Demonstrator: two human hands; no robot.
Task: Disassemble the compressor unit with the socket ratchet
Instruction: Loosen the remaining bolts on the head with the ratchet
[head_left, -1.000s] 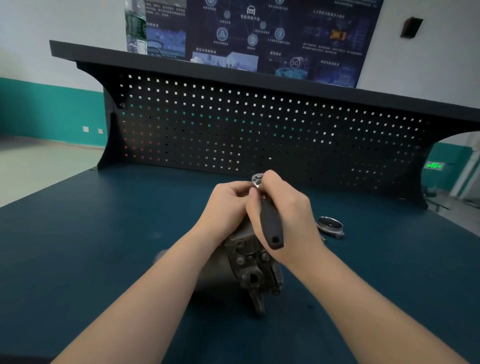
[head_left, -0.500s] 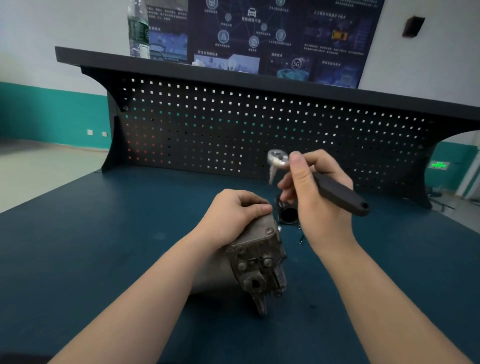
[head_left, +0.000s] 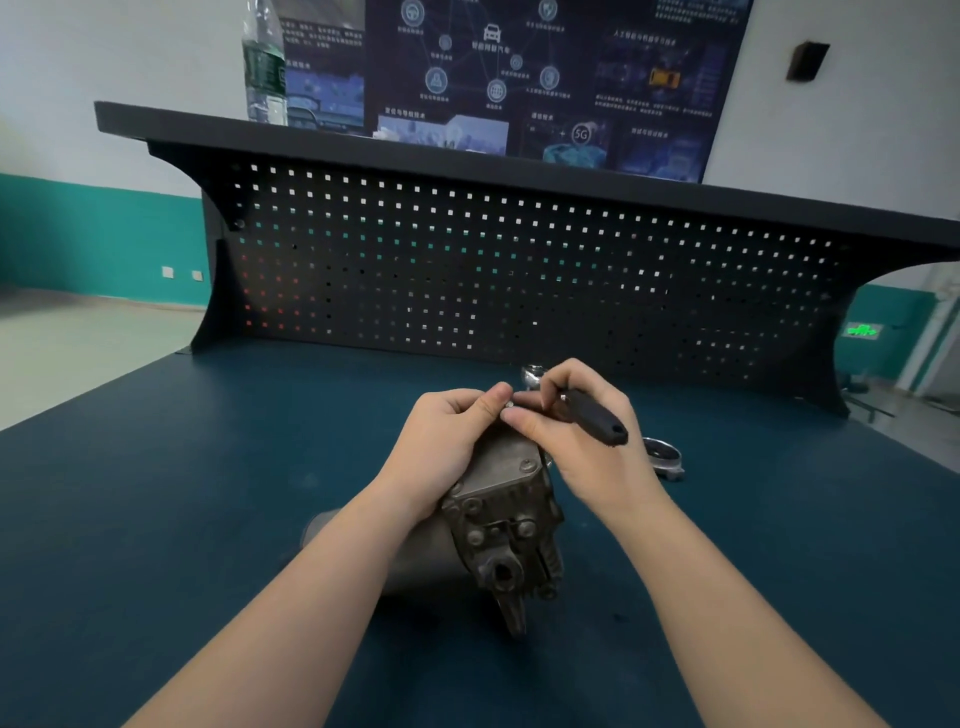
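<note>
The compressor unit (head_left: 498, 525) lies on its side near the middle of the dark blue workbench top (head_left: 156, 493), its bolted end plate facing the person. The left hand (head_left: 447, 431) rests curled over the top of the housing, thumb and forefinger pinching a small silver bolt (head_left: 509, 403). The right hand (head_left: 582, 431) meets it there, fingertips touching the same bolt, while the socket ratchet (head_left: 582, 410) stays tucked in its curled fingers, black handle pointing right. A round metal ring part (head_left: 662, 456) sits just beside the right wrist.
</note>
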